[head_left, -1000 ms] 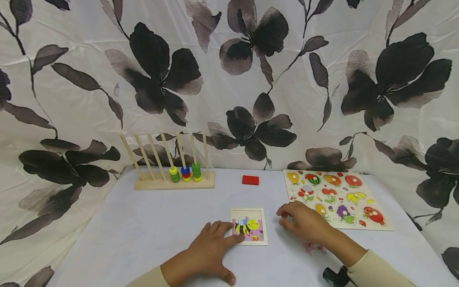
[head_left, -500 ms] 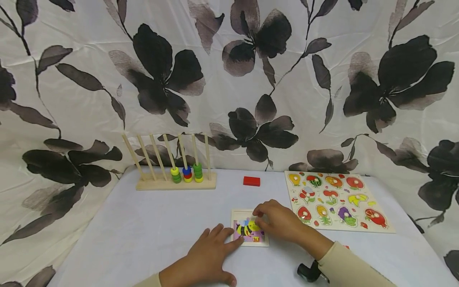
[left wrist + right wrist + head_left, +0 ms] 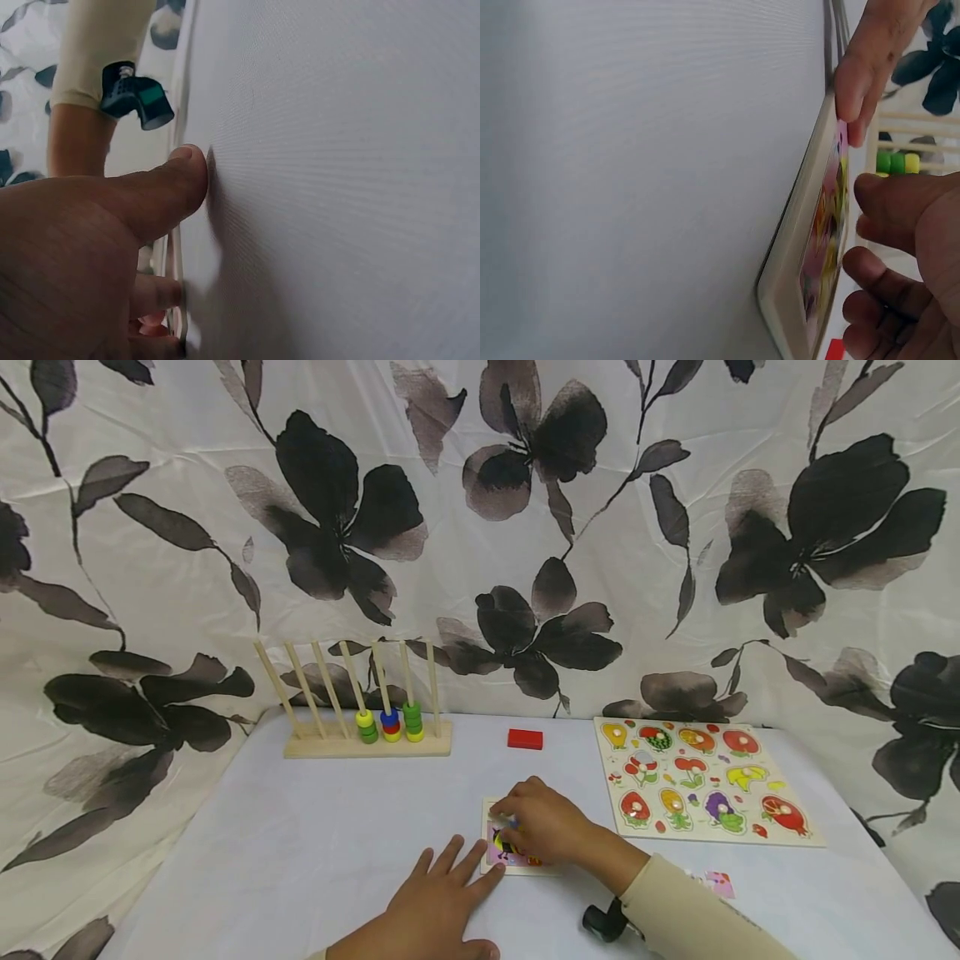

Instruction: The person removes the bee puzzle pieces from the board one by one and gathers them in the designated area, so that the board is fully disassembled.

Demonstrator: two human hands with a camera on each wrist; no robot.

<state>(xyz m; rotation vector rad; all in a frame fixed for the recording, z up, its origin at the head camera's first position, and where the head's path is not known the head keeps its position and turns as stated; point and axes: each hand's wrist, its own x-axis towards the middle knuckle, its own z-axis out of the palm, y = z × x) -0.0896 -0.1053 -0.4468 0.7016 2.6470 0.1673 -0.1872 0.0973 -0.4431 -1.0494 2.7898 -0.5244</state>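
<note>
A small square wooden bee puzzle (image 3: 491, 856) lies on the white-covered table, partly hidden beneath my right hand (image 3: 547, 827). The right fingers bend down over its upper left part. In the right wrist view, the right thumb and fingers (image 3: 885, 285) hover close to the puzzle's picture (image 3: 825, 240); whether a piece sits between them is hidden. My left hand (image 3: 438, 902) lies spread with straight fingers, its fingertips at the puzzle's lower left edge. Loose pink puzzle pieces (image 3: 718, 883) lie right of the puzzle, partly behind the right sleeve.
A wooden peg stand (image 3: 367, 743) with coloured rings stands at the back left. Right of it lies a red block (image 3: 525, 739). A fruit puzzle board (image 3: 705, 827) covers the back right. A black camera mount (image 3: 603, 922) hangs at the right wrist. Flowered cloth rises behind.
My right hand has moved left from beside the fruit board onto the bee puzzle, then to its upper left. The loose pink pieces show more now. The left fingers have shifted slightly off the puzzle.
</note>
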